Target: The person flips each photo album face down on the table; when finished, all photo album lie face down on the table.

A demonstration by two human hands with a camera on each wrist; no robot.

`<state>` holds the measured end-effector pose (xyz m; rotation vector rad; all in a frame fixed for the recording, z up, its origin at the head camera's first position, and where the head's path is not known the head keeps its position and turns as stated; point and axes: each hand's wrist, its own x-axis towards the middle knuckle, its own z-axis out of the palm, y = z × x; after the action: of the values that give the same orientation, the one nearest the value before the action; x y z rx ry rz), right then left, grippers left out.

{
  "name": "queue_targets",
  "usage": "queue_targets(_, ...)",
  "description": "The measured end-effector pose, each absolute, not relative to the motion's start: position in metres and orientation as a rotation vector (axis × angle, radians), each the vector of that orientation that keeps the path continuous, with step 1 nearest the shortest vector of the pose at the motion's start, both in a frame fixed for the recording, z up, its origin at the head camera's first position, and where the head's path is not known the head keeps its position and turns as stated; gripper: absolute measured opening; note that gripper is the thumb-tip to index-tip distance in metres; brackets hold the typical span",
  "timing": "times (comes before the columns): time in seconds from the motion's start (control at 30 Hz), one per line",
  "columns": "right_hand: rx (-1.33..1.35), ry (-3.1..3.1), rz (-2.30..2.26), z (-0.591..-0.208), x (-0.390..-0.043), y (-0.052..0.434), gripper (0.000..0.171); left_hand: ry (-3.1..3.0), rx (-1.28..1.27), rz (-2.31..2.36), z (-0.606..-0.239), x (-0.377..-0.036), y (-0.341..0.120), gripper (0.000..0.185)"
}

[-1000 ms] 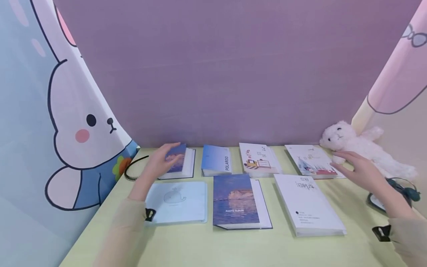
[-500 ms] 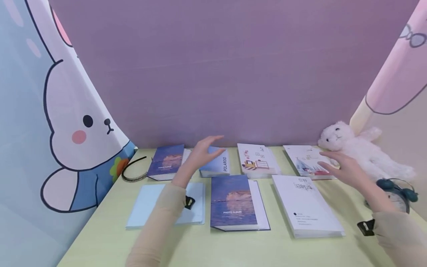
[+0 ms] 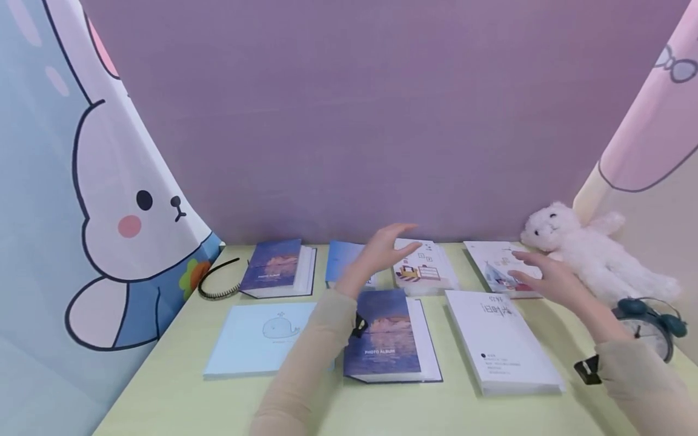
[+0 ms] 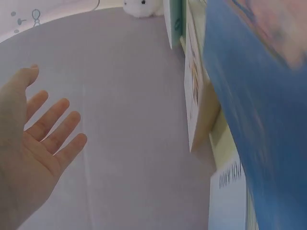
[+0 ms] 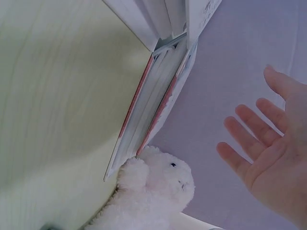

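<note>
Empty and with fingers extended, my left hand (image 3: 382, 251) hovers over the back row, between the blue POLAROID album (image 3: 340, 259) and the white album with an orange drawing (image 3: 428, 275). My right hand (image 3: 556, 281) hangs beside the white album with a tent picture (image 3: 493, 263), holding nothing. A second painted-cover album (image 3: 272, 266) lies at the back left. In front are a pale blue whale album (image 3: 245, 339), a purple-blue PHOTO ALBUM (image 3: 382, 354) partly behind my left sleeve, and a white album with black lettering (image 3: 507, 348). Both wrist views show spread fingers.
A white plush toy (image 3: 594, 254) leans at the back right corner. Near my right forearm stands a dark green alarm clock (image 3: 646, 327). A black toothed headband (image 3: 218, 293) lies at the far left. A purple cloth (image 3: 349, 121) hangs behind the table (image 3: 180, 393).
My left hand has swept right from the back-left painted album, past the POLAROID one, to the orange-drawing album. My right hand has shifted slightly left, uncovering more of the clock.
</note>
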<state>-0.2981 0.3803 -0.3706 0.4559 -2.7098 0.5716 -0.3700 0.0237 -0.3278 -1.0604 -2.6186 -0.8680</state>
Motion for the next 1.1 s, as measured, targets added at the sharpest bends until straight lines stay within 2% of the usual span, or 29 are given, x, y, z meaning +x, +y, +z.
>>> queue_targets(0.3, 0.551, -2.870, 0.707, -0.385, -0.317, 0.364, 0.057, -2.673, -1.122, -0.943, -0.351, -0.373, 0.057, 0.048)
queue_targets(0.67, 0.661, -2.921, 0.783, -0.400, -0.333, 0.352, 0.058, -2.702, -1.015, -1.249, -0.378, -0.376, 0.095, 0.046)
queue_targets(0.73, 0.678, -2.926, 0.755, -0.402, -0.336, 0.351, 0.056, -2.725, -0.987, -1.263, -0.382, -0.374, 0.104, 0.047)
queue_targets(0.8, 0.674, -2.934, 0.685, -0.404, -0.339, 0.353, 0.045, -2.740, -0.952, -1.286, -0.384, -0.372, 0.115, 0.047)
queue_targets(0.9, 0.572, -2.952, 0.554, -0.405, -0.331, 0.368, 0.046, -2.750, -0.982, -1.318, -0.385, -0.365, 0.142, 0.047)
queue_targets(0.97, 0.475, -2.973, 0.492, -0.407, -0.324, 0.379, 0.053, -2.767, -1.011, -1.340, -0.387, -0.359, 0.159, 0.047)
queue_targets(1.03, 0.390, -3.002, 0.447, -0.408, -0.320, 0.384, 0.070, -2.789, -1.022, -1.355, -0.389, -0.354, 0.169, 0.046)
queue_targets(1.1, 0.347, -3.020, 0.432, -0.410, -0.323, 0.383, 0.079, -2.817, -1.002, -1.382, -0.392, -0.353, 0.172, 0.046)
